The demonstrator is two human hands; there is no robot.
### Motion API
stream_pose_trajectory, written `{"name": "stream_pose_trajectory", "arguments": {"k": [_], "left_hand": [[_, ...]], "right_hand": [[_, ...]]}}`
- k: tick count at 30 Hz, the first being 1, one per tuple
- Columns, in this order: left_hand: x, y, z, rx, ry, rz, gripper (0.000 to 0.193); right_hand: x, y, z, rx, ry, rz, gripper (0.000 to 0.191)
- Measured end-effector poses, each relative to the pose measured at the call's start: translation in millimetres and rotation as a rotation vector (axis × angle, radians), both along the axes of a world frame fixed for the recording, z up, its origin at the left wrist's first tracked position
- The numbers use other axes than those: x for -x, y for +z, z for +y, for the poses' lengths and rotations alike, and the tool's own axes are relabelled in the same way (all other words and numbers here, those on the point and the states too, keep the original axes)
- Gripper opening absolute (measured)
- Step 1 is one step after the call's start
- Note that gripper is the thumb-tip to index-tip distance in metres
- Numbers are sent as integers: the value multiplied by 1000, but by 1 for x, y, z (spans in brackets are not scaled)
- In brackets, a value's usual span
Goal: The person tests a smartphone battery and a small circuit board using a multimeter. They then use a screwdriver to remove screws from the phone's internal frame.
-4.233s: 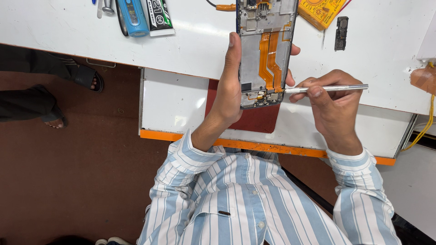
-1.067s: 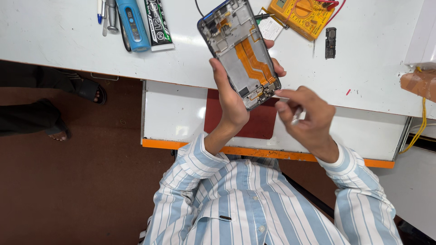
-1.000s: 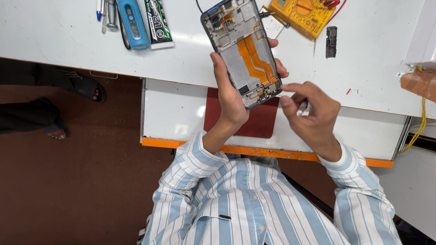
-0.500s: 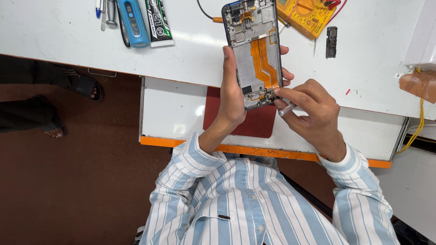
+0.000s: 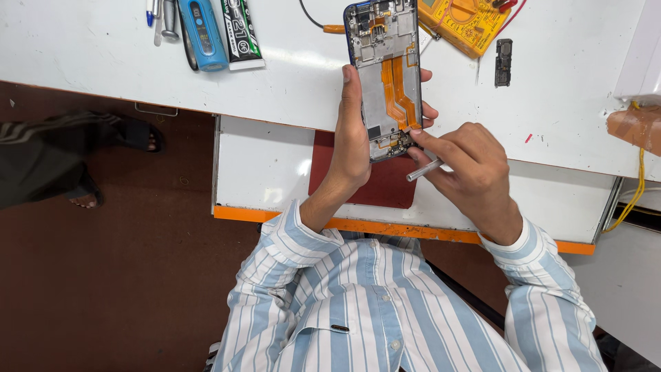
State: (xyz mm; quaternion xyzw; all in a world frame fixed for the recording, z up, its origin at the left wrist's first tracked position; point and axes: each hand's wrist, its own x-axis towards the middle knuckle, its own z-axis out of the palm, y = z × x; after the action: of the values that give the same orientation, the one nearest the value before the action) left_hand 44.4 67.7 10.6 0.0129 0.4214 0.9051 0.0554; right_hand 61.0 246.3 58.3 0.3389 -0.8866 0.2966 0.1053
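Observation:
My left hand [image 5: 354, 148] grips an opened phone [image 5: 384, 76] upright by its left edge, its back cover off so that the orange flex cables and boards show. My right hand [image 5: 468, 165] holds a thin silver tool [image 5: 423, 170] tucked in the palm, while its forefinger presses on the phone's lower right corner. Both hands are above a dark red mat [image 5: 372, 182] on the pulled-out white shelf [image 5: 268, 165].
On the white table [image 5: 103, 62] lie a blue device [image 5: 201, 31], a glue tube [image 5: 241, 31] and pens at the back left, a yellow multimeter [image 5: 468, 24] and a small black part [image 5: 504, 60] at the back right. Another person's sandalled foot [image 5: 103, 148] rests at left.
The phone has turned from tilted to upright. My right hand has drawn the silver tool back into the palm, and its forefinger now touches the phone's lower edge.

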Motion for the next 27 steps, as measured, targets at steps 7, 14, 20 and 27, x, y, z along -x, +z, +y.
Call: {"name": "stream_pose_trajectory", "arguments": {"k": [7,14,20,27], "left_hand": [[1,-4,-2,109,-32,18,88],[0,-10,-4,217,-86,50,90],[-4,-10,-5,440,-27,80,90],[-2,-14,-7,476,-71,115,91]], "right_hand": [[1,1,0,18,-102,-246,34],[4,-5,2,13,-177,-410,31],[9,-11,3,48,-148,-449,30],[12,-17,5,28,-86,-497,32]]}}
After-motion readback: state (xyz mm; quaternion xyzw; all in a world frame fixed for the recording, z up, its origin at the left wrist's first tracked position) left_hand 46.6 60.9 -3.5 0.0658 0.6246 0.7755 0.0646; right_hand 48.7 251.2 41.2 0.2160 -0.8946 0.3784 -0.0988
